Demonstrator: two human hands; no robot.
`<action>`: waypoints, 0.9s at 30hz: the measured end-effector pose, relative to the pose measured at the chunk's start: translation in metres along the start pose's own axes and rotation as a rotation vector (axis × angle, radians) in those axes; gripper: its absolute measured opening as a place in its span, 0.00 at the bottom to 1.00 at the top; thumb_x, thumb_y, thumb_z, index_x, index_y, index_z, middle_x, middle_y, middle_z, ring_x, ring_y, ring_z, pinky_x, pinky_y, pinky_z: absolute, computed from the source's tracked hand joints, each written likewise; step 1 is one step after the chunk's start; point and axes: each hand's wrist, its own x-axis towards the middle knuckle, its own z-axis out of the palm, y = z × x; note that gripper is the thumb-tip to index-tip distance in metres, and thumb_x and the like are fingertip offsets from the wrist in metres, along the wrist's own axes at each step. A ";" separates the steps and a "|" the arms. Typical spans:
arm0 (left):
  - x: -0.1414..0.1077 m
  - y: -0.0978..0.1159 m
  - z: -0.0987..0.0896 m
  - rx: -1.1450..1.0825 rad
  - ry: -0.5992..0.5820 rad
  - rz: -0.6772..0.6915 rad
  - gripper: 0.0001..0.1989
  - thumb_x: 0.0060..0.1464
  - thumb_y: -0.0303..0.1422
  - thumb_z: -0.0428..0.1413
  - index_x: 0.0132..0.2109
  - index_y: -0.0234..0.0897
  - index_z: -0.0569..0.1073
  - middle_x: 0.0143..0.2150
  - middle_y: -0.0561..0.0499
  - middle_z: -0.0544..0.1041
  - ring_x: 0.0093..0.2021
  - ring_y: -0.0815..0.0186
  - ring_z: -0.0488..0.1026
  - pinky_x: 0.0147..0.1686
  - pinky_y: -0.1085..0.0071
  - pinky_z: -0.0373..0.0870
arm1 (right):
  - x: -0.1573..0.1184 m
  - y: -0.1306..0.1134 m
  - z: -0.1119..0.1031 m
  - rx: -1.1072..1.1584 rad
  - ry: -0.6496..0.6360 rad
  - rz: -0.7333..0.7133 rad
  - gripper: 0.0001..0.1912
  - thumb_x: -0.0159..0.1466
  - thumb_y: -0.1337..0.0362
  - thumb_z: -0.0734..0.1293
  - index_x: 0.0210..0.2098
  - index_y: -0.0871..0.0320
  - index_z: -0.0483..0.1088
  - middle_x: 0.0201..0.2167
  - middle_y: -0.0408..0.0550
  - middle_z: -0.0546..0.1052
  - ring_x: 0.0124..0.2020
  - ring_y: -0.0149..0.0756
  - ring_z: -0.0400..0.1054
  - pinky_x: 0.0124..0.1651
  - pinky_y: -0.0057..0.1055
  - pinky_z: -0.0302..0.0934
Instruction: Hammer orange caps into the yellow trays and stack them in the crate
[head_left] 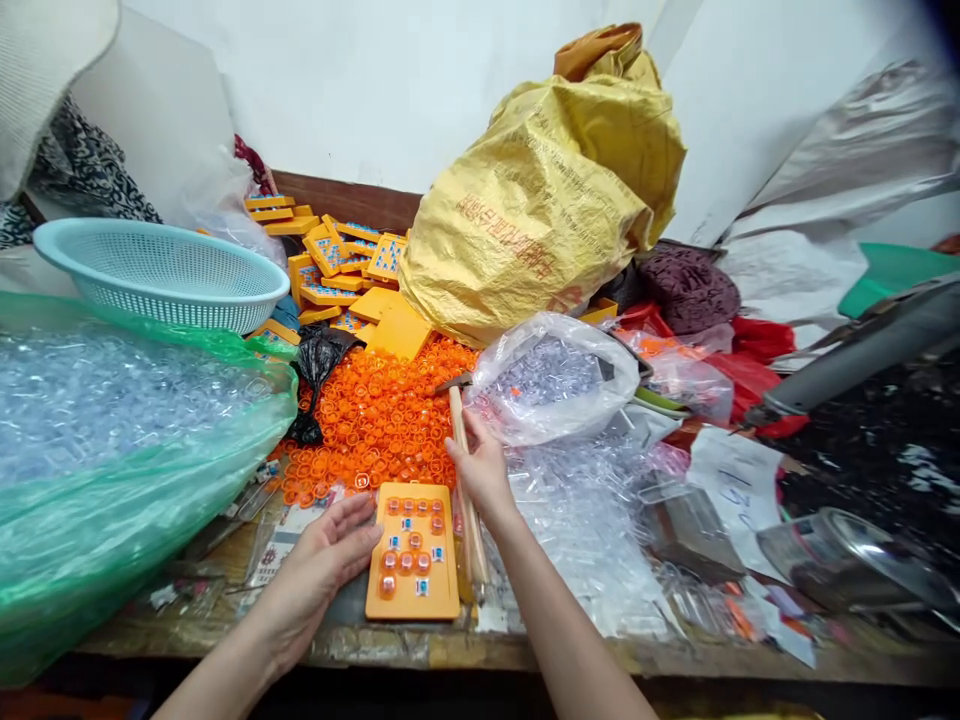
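A flat orange-yellow plastic board point(401, 606) lies at the front edge of the bench. Orange rings with clear pieces and small blue-marked pieces are set in its face. My left hand point(330, 545) is beside the board's left edge with its fingers stretched and the thumb close to or touching the edge. In my right hand point(480, 470) is a hammer point(454, 400), gripped on its wooden handle below the small metal head. The handle slants down along the board's right side. Behind both hands spreads a heap of loose orange rings point(390, 410).
A green plastic bag point(150, 510) of clear pieces fills the left, with a blue basket point(180, 270) behind. Boards point(337, 265) are piled at the back beside a yellow sack point(525, 210). A white bag point(555, 385), clear pieces point(577, 530) and a metal can point(847, 555) occupy the right.
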 end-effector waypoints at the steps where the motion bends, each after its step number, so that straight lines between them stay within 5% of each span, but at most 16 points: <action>1: 0.001 0.001 0.001 -0.007 -0.003 -0.018 0.27 0.39 0.31 0.67 0.48 0.35 0.69 0.59 0.39 0.68 0.59 0.53 0.66 0.53 0.63 0.67 | 0.001 0.002 0.001 -0.067 0.005 -0.047 0.18 0.64 0.62 0.66 0.53 0.58 0.65 0.53 0.51 0.69 0.51 0.42 0.66 0.53 0.48 0.61; 7: 0.008 0.006 0.013 -0.028 0.014 -0.074 0.19 0.45 0.27 0.63 0.46 0.32 0.71 0.53 0.39 0.75 0.50 0.57 0.75 0.45 0.68 0.72 | -0.018 0.005 0.010 -0.369 0.029 -0.286 0.27 0.58 0.79 0.58 0.53 0.53 0.70 0.56 0.53 0.67 0.56 0.48 0.59 0.58 0.52 0.53; 11: 0.013 0.003 0.029 -0.103 -0.132 -0.140 0.17 0.48 0.28 0.63 0.46 0.30 0.72 0.43 0.40 0.80 0.41 0.57 0.79 0.44 0.64 0.74 | -0.019 0.000 0.008 -0.509 0.056 -0.346 0.19 0.61 0.76 0.60 0.49 0.56 0.71 0.54 0.52 0.69 0.53 0.44 0.62 0.55 0.47 0.58; 18: 0.012 -0.014 0.032 -0.251 -0.109 -0.158 0.22 0.49 0.28 0.63 0.51 0.29 0.68 0.43 0.38 0.81 0.44 0.52 0.78 0.45 0.58 0.76 | 0.084 -0.005 -0.070 -0.808 0.234 -0.234 0.16 0.66 0.60 0.64 0.51 0.58 0.66 0.53 0.51 0.69 0.51 0.41 0.67 0.51 0.46 0.63; 22: 0.004 -0.014 0.020 -0.300 -0.048 -0.156 0.23 0.49 0.27 0.63 0.52 0.27 0.67 0.43 0.37 0.81 0.43 0.51 0.79 0.47 0.56 0.75 | 0.128 0.003 -0.097 -0.981 0.049 -0.189 0.15 0.66 0.60 0.64 0.51 0.58 0.67 0.51 0.51 0.70 0.47 0.39 0.69 0.48 0.43 0.65; 27: -0.004 -0.006 0.011 -0.444 0.017 -0.175 0.23 0.52 0.27 0.61 0.55 0.30 0.66 0.42 0.39 0.81 0.43 0.49 0.78 0.47 0.52 0.74 | 0.134 0.008 -0.095 -1.093 -0.081 -0.148 0.15 0.65 0.60 0.64 0.50 0.58 0.67 0.51 0.51 0.70 0.48 0.40 0.68 0.49 0.44 0.64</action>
